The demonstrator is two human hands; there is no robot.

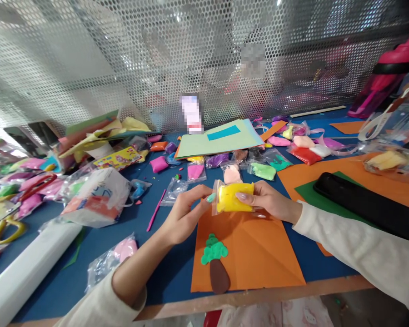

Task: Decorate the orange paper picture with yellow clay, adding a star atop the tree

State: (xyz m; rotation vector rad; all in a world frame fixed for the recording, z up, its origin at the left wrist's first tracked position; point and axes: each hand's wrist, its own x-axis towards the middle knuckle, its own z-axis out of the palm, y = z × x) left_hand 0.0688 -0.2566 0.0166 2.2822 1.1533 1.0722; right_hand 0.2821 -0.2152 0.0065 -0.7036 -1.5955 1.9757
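A clear packet of yellow modelling clay (236, 198) is held above an orange sheet of paper (259, 254). My right hand (271, 200) grips its right end, thumb on top. At the packet's left edge, my left hand (187, 213) pinches the clear plastic between thumb and fingers. Below, the orange sheet carries a tree of flattened clay, with a green crown (214, 250) and a brown trunk (220, 276). Just beyond the yellow packet lies a packet of pale pink clay (231, 173).
Left of my hands are a pink stick tool (156, 210), a white box-like bag (97, 195) and a long white bar (34, 268). A black phone (366, 204) rests on green paper at right. Several clay packets and pale green paper (221, 141) lie before the perforated metal screen (150, 59).
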